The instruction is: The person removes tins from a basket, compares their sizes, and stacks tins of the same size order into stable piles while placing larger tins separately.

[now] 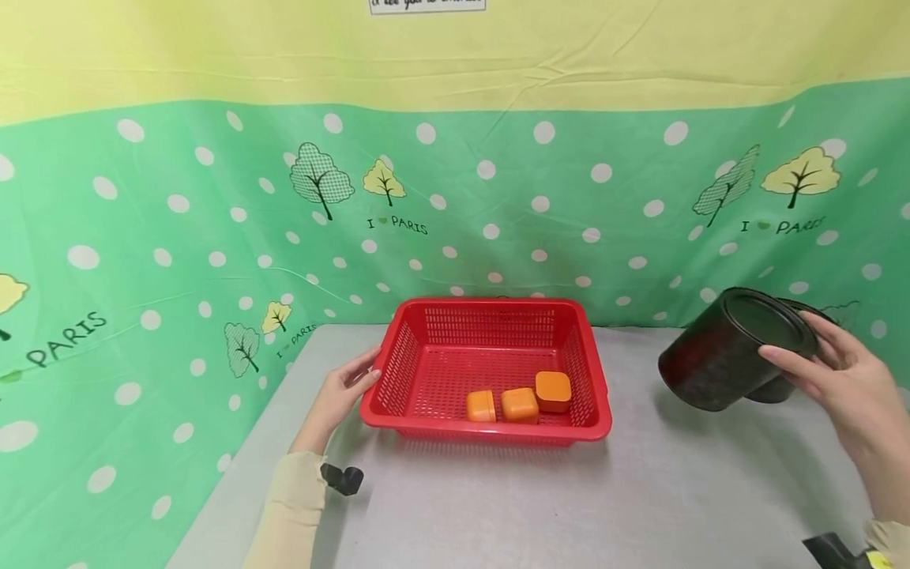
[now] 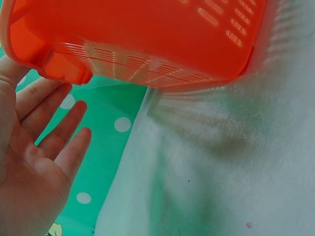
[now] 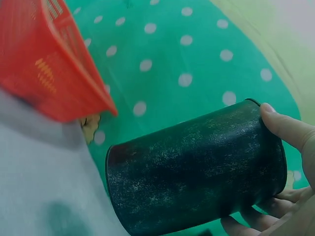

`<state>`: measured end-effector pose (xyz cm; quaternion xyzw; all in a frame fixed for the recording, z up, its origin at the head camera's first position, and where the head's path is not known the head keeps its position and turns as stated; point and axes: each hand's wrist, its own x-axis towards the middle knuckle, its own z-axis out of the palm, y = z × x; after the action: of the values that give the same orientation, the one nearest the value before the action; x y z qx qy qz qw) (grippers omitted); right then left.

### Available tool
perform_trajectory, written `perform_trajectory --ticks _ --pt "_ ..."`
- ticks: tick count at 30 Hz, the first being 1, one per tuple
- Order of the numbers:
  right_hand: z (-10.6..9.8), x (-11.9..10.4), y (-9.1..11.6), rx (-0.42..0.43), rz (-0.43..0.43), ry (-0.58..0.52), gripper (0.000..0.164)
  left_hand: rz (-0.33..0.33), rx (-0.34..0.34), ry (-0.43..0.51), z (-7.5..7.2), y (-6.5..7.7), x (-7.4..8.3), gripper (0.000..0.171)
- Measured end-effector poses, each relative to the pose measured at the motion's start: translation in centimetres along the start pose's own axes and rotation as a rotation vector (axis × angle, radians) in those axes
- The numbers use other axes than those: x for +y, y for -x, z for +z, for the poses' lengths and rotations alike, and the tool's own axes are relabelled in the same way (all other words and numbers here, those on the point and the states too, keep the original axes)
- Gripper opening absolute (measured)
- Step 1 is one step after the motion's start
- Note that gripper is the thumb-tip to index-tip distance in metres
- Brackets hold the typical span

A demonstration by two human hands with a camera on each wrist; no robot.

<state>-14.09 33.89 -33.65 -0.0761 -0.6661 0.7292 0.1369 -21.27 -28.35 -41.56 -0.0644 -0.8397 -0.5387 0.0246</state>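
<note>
At the left end of a red plastic basket (image 1: 490, 434), my left hand (image 1: 343, 395) holds the rim, thumb over it and fingers beneath. In the left wrist view, the lower fingers of this hand (image 2: 47, 142) stand spread and fairly straight beside the basket (image 2: 147, 44). Three orange rounded pieces, including an orange block (image 1: 553, 391), lie inside near the front right. On the right, my right hand (image 1: 849, 375) grips a black cylindrical can (image 1: 718, 356) by its upper end, thumb on one side and fingers on the other. The can tilts, its lower end pointing left.
Another dark rounded shape (image 1: 771, 391) shows partly behind the can; whether it is held cannot be told. The grey tabletop (image 1: 490, 506) extends before the basket. A green and yellow cloth (image 1: 455, 182) with dots and trees hangs behind and to the left.
</note>
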Motion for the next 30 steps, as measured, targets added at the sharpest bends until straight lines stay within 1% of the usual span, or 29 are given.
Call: perform_trajectory --ticks 4,7,11,17,21,24,28,30 --pt "-1.1 0.7 0.2 0.061 -0.001 0.130 0.091 -0.002 -0.001 0.001 0.0 0.0 0.0 0.054" --pt "-1.7 1.2 0.5 0.106 0.004 0.297 0.091 0.000 -0.002 -0.002 0.0 0.0 0.1 0.054" --pt "-2.5 1.8 0.7 0.160 0.013 0.467 0.088 -0.007 0.001 -0.004 0.1 0.0 0.2 0.054" --pt "-3.3 2.7 0.6 0.221 0.026 0.558 0.085 -0.009 0.000 0.001 0.1 0.1 0.1 0.053" --pt "-3.6 2.8 0.5 0.251 0.058 0.599 0.085 -0.005 -0.003 0.003 0.1 0.2 0.3 0.054" --pt "-3.8 2.8 0.7 0.281 0.071 0.608 0.084 -0.009 -0.003 0.004 0.1 0.1 0.4 0.055" --pt "-4.2 3.2 0.8 0.307 0.045 0.609 0.081 -0.014 -0.003 0.010 0.1 0.1 0.3 0.055" --pt "-4.4 3.3 0.7 0.318 0.046 0.613 0.081 -0.008 -0.003 0.009 0.1 0.1 0.3 0.055"
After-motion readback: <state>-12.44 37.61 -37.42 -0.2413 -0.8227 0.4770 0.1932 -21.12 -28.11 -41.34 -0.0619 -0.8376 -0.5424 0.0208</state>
